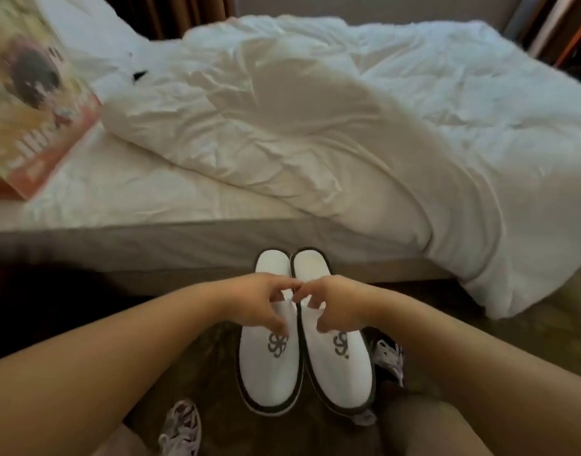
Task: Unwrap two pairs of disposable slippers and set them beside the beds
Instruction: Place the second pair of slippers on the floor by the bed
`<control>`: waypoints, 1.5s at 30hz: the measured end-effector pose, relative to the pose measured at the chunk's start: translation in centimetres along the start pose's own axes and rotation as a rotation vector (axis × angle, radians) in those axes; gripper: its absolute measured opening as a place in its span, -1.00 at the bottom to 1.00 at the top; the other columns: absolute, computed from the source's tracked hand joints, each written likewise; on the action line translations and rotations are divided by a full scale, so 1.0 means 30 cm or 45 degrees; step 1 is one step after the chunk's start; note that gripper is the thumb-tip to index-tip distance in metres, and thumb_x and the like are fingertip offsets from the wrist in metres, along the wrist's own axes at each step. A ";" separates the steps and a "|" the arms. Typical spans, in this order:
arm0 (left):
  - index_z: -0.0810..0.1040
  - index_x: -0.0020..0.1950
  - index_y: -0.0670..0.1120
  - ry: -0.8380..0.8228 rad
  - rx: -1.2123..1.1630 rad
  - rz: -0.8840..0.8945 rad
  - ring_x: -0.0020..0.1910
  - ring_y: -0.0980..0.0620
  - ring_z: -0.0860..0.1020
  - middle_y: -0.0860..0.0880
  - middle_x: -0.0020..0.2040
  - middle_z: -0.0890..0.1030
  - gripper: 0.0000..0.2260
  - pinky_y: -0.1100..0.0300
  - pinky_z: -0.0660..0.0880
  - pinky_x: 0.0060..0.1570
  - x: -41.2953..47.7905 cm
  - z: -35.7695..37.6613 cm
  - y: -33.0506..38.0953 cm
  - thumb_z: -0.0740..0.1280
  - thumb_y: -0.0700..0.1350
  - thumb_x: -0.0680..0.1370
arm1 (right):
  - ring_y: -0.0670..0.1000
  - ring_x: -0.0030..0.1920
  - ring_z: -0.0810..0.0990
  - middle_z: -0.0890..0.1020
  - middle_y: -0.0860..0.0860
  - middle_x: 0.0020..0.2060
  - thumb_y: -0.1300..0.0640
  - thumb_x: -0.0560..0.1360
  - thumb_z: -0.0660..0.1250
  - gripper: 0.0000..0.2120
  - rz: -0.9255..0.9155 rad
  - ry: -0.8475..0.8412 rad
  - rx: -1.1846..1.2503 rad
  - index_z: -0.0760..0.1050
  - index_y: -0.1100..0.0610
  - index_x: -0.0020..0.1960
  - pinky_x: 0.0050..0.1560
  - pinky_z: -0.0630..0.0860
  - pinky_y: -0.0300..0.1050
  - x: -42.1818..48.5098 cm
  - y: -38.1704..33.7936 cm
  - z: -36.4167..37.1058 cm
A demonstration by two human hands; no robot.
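Two white disposable slippers with dark edging and a grey swirl logo lie side by side on the carpet, toes toward me, heels toward the bed (pixel 217 238). My left hand (pixel 261 302) rests on the opening of the left slipper (pixel 269 373), fingers curled on its upper edge. My right hand (pixel 332 302) pinches the upper edge of the right slipper (pixel 340 373). The fingertips of both hands nearly meet between the slippers. No wrapper is visible on this pair.
A rumpled white duvet (pixel 348 133) hangs off the bed to the right, down to the carpet. A colourful printed bag or box (pixel 29 103) lies on the bed at the left. My patterned shoes (pixel 182 426) (pixel 389 357) flank the slippers on the brown carpet.
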State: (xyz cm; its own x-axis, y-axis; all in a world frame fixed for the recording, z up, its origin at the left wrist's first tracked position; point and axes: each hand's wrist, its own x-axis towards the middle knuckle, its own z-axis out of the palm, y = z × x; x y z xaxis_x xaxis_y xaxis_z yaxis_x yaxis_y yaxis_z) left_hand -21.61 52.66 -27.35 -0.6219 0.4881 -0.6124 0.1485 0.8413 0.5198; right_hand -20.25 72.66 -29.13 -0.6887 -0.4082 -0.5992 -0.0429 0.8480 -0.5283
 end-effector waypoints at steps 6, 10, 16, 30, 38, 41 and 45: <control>0.13 0.49 0.32 -0.175 -0.116 -0.085 0.02 0.17 0.55 0.08 0.29 0.51 -0.20 0.21 0.52 0.01 0.214 0.159 -0.165 0.51 -0.03 0.41 | 0.00 0.16 0.58 0.53 -0.04 0.33 0.35 0.47 0.39 -0.32 0.132 -0.144 0.105 0.37 -0.17 0.45 -0.13 0.58 -0.23 0.219 0.122 0.164; 0.13 0.50 0.29 -0.195 -0.123 -0.129 0.07 0.14 0.52 0.04 0.35 0.48 -0.20 0.26 0.47 -0.07 0.349 0.233 -0.276 0.51 -0.02 0.42 | 0.02 0.27 0.55 0.53 -0.04 0.34 0.35 0.48 0.37 -0.32 0.196 -0.159 0.134 0.35 -0.18 0.46 0.07 0.61 -0.13 0.346 0.194 0.249; 0.10 0.53 0.26 -0.284 -0.116 -0.159 0.33 0.01 0.45 0.02 0.43 0.42 -0.17 0.17 0.47 0.14 0.569 0.339 -0.465 0.51 -0.04 0.41 | 0.09 0.37 0.45 0.51 0.02 0.37 0.34 0.50 0.27 -0.34 0.255 -0.164 0.145 0.31 -0.13 0.51 0.39 0.40 -0.01 0.559 0.319 0.391; 0.05 0.58 -0.11 -0.393 -0.222 -0.080 0.51 -0.04 0.22 -0.13 0.55 0.20 -0.28 0.19 0.12 0.46 0.985 0.578 -0.798 0.40 -0.24 0.53 | 0.07 0.52 0.25 0.23 0.13 0.56 0.23 0.62 0.29 -0.37 0.336 -0.301 0.005 0.07 0.20 0.60 0.50 0.11 -0.17 1.009 0.645 0.598; -0.02 0.56 -0.18 -0.507 -0.220 -0.052 0.51 -0.11 0.21 -0.18 0.55 0.17 -0.32 0.11 0.09 0.48 1.129 0.600 -0.822 0.32 -0.32 0.57 | 0.05 0.54 0.21 0.16 0.12 0.59 0.22 0.64 0.26 -0.38 0.348 -0.378 -0.043 0.04 0.23 0.59 0.47 0.03 -0.26 1.105 0.698 0.627; -0.01 0.58 -0.12 -0.522 -0.181 -0.042 0.47 -0.09 0.27 -0.17 0.53 0.24 -0.29 0.14 0.19 0.44 1.131 0.626 -0.827 0.35 -0.26 0.57 | 0.04 0.56 0.18 0.13 0.13 0.59 0.24 0.65 0.24 -0.38 0.340 -0.401 -0.045 -0.01 0.26 0.59 0.44 -0.02 -0.30 1.093 0.683 0.640; -0.06 0.59 0.06 -0.490 -0.007 -0.048 0.39 -0.09 0.34 -0.11 0.50 0.29 -0.21 0.26 0.30 0.24 1.115 0.645 -0.821 0.40 -0.05 0.54 | 0.08 0.54 0.21 0.17 0.18 0.58 0.24 0.67 0.21 -0.40 0.356 -0.505 -0.054 0.00 0.30 0.59 0.41 0.06 -0.30 1.080 0.644 0.607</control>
State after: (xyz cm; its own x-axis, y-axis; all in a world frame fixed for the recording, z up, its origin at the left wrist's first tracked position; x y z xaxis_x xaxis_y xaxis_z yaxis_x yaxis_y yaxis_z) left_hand -31.18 52.75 -72.17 -0.2925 0.5093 -0.8094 0.1265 0.8596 0.4951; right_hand -30.22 69.66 -69.72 -0.3498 -0.2534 -0.9019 0.0689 0.9532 -0.2945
